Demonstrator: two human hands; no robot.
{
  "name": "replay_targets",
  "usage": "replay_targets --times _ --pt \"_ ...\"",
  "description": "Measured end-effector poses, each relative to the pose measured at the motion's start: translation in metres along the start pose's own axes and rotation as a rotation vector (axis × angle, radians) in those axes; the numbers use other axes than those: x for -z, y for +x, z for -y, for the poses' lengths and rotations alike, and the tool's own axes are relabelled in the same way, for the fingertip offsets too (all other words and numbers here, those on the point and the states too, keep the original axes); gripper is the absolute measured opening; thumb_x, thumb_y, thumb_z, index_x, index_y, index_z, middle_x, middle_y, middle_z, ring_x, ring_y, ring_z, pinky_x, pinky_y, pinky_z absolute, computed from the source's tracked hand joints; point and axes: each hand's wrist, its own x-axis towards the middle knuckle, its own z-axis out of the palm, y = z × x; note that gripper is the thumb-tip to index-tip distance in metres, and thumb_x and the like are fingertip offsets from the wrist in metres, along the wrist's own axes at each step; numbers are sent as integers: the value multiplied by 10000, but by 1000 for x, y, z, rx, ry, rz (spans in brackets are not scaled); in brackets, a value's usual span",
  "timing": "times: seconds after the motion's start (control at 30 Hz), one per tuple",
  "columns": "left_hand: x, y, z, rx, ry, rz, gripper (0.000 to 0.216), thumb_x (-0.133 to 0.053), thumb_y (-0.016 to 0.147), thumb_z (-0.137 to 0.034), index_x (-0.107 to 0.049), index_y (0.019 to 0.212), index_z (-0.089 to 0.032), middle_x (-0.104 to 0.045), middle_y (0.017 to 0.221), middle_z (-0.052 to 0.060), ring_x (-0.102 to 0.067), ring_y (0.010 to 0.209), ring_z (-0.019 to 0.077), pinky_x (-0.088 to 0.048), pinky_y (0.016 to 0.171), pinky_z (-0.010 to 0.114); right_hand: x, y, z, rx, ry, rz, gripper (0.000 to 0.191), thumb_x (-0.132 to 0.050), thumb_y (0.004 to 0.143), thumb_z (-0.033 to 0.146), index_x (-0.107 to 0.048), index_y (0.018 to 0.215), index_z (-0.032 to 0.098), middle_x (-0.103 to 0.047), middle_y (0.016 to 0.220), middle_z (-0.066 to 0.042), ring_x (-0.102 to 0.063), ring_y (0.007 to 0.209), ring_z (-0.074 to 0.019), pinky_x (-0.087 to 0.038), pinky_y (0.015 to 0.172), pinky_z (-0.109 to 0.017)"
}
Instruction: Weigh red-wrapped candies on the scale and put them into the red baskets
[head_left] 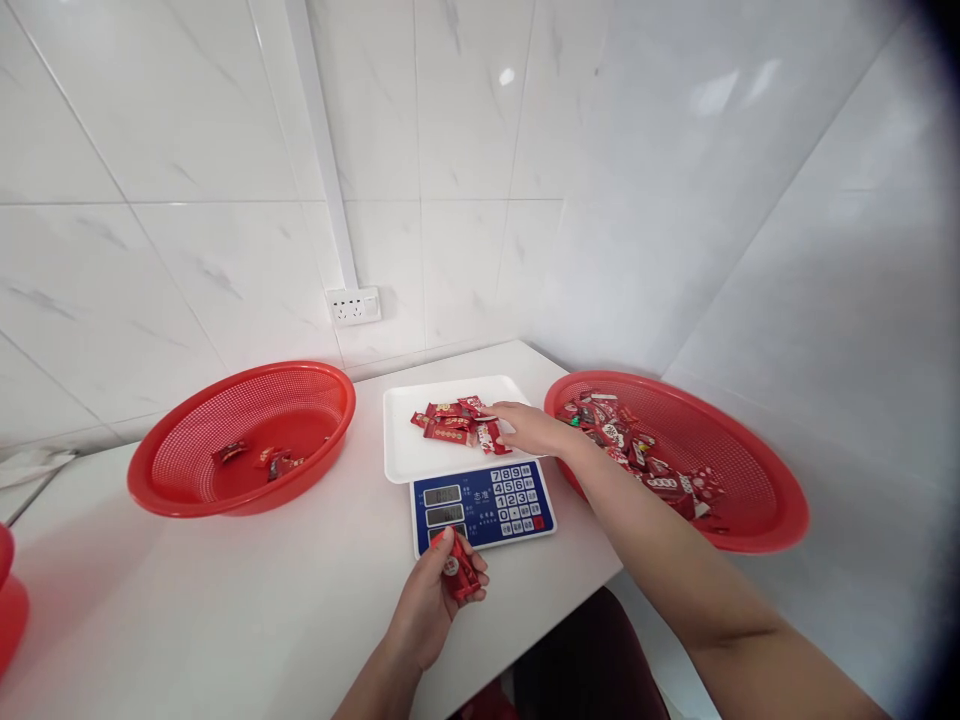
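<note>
My left hand is closed around a red candy packet, just in front of the scale's display. My right hand reaches over the white weighing tray, its fingers stretched out and touching the right side of a small heap of red-wrapped candies. Whether a packet is pinched between its fingertips is hard to make out. Beneath the tray is a digital scale with a blue panel, number keys and lit readouts; my left fingers partly cover its lowest readout.
To the right, a red mesh basket holds many mixed candy packets and overhangs the table edge. A second red basket on the left contains several packets. Part of another red container shows at the far left. Behind the white table is a tiled wall with a socket.
</note>
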Motion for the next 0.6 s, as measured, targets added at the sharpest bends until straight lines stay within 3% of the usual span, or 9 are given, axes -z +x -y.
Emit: replay_targets --times 0.3,0.6 --pt "0 1 -1 -3 16 -19 309 -508 800 -466 -535 775 -159 -611 718 40 -577 648 141 -438 610 259 -17 22 -5 -24 -5 -42 477 -500 789 185 -472 1264 220 -439 1348 -70 -392 1226 -251 -350 971 -389" --pt "1 2 1 -8 11 -8 332 -506 793 -491 -539 772 -161 -611 718 42 -573 644 140 -433 606 256 -16 19 1 8 26 -147 440 -457 810 141 -492 1241 226 -484 1305 -68 -416 1207 -220 -352 976 -387"
